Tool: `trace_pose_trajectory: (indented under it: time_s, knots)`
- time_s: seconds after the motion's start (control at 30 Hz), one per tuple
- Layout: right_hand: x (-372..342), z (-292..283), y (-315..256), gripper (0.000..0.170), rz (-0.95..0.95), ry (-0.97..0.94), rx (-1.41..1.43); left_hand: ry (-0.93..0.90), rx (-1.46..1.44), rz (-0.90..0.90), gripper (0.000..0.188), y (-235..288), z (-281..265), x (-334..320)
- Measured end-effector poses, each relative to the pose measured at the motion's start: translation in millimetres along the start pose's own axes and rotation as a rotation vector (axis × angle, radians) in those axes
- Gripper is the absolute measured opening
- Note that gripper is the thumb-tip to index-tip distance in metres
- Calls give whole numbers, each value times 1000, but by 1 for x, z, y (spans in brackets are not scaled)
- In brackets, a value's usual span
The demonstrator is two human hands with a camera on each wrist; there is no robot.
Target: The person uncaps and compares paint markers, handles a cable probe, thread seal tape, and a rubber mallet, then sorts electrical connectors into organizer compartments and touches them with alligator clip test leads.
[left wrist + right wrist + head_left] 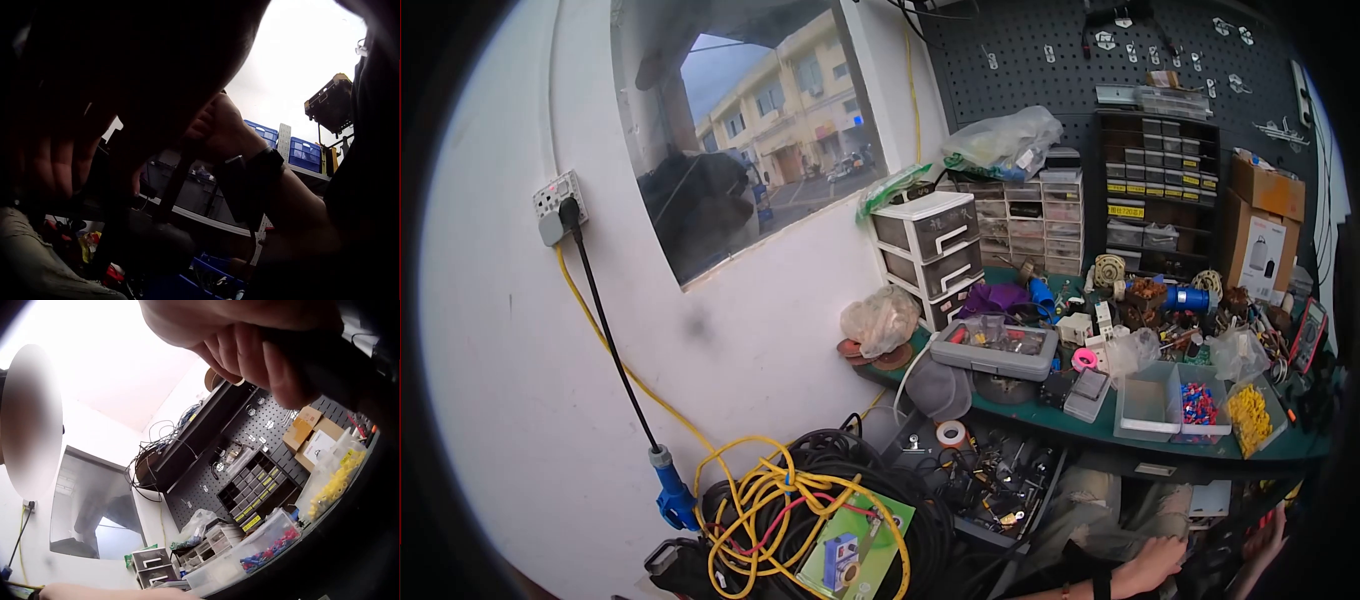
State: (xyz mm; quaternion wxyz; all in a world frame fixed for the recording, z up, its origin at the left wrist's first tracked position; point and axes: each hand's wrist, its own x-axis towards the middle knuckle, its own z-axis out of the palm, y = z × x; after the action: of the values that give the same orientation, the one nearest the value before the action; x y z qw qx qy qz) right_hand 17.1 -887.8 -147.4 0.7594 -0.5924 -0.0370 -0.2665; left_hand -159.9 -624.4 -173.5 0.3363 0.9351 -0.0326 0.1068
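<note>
At the lower right of the head view, my left hand [1152, 566] is beside a dark object, its fingertips out of clear sight. In the left wrist view its fingers [61, 165] point downward in deep shadow; whether they hold anything is unclear. My right hand [1266, 548] is further right, partly cut by the dark rim. The right wrist view has the fingers of my right hand [256, 356] curled round a thick dark object [331, 362]. From the left wrist view, the right hand [219, 128] grips a dark bar [177, 181].
A green workbench [1025, 410] carries bins of blue, red and yellow connectors [1250, 418], a grey case [992, 352] and drawer units. Below, an open drawer [1050, 500] holds loose parts. Yellow and black cables [785, 480] lie coiled at lower left. Jeans-clad legs are under the bench.
</note>
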Motion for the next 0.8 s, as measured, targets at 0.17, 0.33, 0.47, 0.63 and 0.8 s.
trace_pose_trajectory:
  time_s: [0.17, 0.33, 0.47, 0.63, 0.8]
  knots:
    - [-49, 81, -143, 45, -58, -22, -13, 294, 67, 331, 36, -23, 90, -11]
    - [-18, 16, -131, 41, -152, -445, 205, -60, 148, 259, 40, 2, 98, -11]
    - [-36, 62, -80, 29, 256, 85, -175, -32, 208, 349, 40, -1, 99, -22]
    - [-39, 76, -72, 26, 286, 39, -57, 52, 360, 413, 37, -2, 103, -19]
    - [-12, 55, -46, 38, 403, 357, 259, -32, 342, 433, 40, 7, 97, -21]
